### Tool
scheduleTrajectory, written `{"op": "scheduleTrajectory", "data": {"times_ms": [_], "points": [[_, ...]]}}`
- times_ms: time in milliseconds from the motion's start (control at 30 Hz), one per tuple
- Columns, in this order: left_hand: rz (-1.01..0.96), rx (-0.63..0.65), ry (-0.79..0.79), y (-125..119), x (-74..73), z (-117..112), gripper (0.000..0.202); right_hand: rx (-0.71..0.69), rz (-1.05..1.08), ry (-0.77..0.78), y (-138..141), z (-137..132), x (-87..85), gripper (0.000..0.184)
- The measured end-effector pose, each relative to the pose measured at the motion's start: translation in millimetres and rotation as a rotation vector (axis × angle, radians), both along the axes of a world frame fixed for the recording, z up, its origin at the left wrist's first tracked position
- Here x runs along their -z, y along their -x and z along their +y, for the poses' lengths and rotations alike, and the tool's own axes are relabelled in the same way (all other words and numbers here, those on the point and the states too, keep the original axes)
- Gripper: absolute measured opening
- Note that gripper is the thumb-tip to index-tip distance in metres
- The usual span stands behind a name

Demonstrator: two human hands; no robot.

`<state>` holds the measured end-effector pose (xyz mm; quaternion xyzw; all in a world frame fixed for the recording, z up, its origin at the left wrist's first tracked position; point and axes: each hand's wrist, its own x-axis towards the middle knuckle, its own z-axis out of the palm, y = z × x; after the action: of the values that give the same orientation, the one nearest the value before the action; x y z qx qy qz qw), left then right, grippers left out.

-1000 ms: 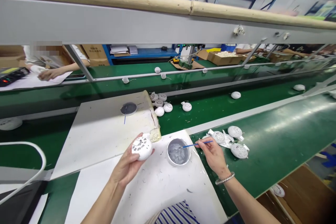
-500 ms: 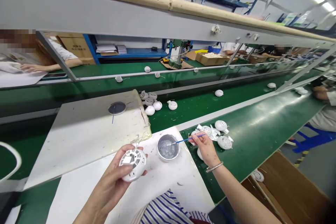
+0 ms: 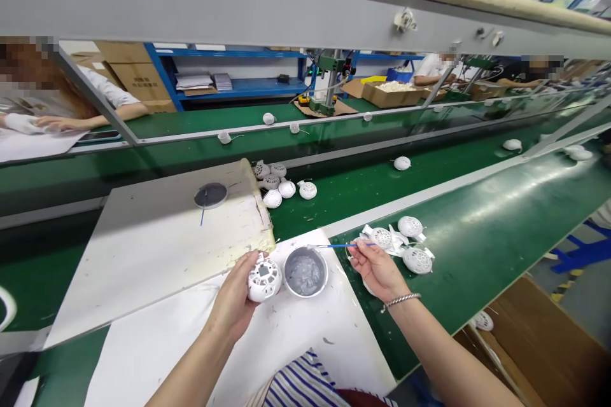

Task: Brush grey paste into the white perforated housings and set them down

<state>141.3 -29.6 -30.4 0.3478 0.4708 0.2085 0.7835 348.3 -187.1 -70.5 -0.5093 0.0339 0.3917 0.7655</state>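
Note:
My left hand [image 3: 233, 297] is shut around a round white plastic shell [image 3: 264, 278] with a perforated lattice, its holes facing up. My right hand [image 3: 377, 270] pinches a thin blue applicator stick [image 3: 338, 245] between thumb and fingers. The stick's tip reaches the far rim of a round metal bowl [image 3: 305, 290] holding grey paste. That bowl sits between my hands on a white sheet [image 3: 305, 356], almost touching the white shell. Beside my right hand lies a heap of white lattice shells [image 3: 398, 243] on the green belt.
A grey board [image 3: 143, 248] carries a second paste dish [image 3: 210, 195] with a blue stick in it. Several white round parts [image 3: 277, 183] sit on the green conveyor [image 3: 363, 203] behind it. A co-worker's hands [image 3: 48, 122] rest on paper across the line, beyond a grey beam [image 3: 238, 0].
The white shell has turned in my left hand, its lattice now facing up and closer to the bowl. The stick's tip has moved from the paste to the bowl's far rim.

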Motion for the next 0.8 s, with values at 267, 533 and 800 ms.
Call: {"op": "scheduleTrajectory", "data": {"times_ms": [267, 533, 800], "points": [[-0.058, 0.112, -0.038, -26.9, -0.4, -7.9, 0.026, -0.076, -0.017, -0.115, 3.2, 14.8, -46.2, 0.024], [-0.096, 0.162, -0.084, -26.2, -24.3, -17.9, 0.028, -0.173, -0.594, -0.114, 18.3, 8.4, -52.9, 0.009], [-0.145, 0.157, -0.044, -15.4, -31.0, -17.9, 0.028, -0.442, -1.559, -0.391, 26.1, -12.3, -78.7, 0.037]]}}
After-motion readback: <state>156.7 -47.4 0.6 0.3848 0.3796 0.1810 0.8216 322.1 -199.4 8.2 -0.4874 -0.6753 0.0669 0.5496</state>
